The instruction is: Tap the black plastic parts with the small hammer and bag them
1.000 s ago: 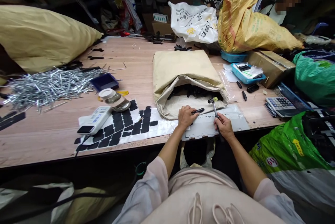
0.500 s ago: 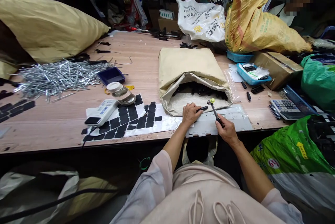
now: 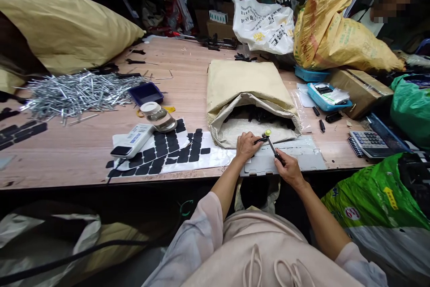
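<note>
My right hand is closed round the dark handle of a small hammer with a yellow-green end on its head. With closed fingers, my left hand holds a small black part against the grey-white board at the table's front edge. The hammer head is at the far end of that part; whether they touch I cannot tell. Just behind both hands lies a beige sack, its mouth facing me, with many dark pieces inside.
Left of my hands are sheets of black stickers, a white device, a lidded jar, a blue tray and a heap of metal rods. A calculator and a green bag are at the right.
The hammer head has moved left and slightly down, from beside the black part onto or right above its tip. My left hand stays in place, and the view has shifted slightly.
</note>
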The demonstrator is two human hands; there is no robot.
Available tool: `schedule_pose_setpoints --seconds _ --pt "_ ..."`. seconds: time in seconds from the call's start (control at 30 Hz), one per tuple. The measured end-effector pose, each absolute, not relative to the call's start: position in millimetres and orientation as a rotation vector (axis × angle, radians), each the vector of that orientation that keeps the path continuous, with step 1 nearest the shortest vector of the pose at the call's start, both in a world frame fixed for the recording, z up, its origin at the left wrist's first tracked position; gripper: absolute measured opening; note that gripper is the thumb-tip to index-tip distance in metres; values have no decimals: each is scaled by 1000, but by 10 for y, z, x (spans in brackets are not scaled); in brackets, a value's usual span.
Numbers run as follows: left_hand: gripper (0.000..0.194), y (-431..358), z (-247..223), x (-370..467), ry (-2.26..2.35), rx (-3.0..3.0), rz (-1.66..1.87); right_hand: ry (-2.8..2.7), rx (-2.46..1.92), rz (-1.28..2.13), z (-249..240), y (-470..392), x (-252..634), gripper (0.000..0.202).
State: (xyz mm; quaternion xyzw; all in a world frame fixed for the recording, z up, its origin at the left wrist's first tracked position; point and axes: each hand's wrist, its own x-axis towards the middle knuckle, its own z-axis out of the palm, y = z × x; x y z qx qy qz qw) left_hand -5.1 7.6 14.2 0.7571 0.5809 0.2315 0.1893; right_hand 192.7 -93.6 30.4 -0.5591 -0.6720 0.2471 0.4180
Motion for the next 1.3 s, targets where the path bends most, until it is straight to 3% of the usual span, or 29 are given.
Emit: schedule_pose_setpoints --seconds 0.27,0.5,0.7,0.9,1.03,1.3 --pt "24 65 146 -52 1627 2119 659 -1225 -1349 1062 152 -923 1967 48" --pt "21 -76 263 -121 1487 2132 760 -994 -1295 1111 196 -820 2013 44" --pt "18 -852 348 -256 1104 2288 846 -984 -1284 1126 180 -824 2011 44" --pt "24 -1305 196 -306 1050 2372 831 -964 -1307 1140 166 -836 2003 47" --pt "32 -946 290 -243 1223 2331 892 -993 -1317 1133 180 -843 1975 49" --pt "29 483 556 -509 2212 1640 696 -1035 -1293 1137 103 -845 1965 47"
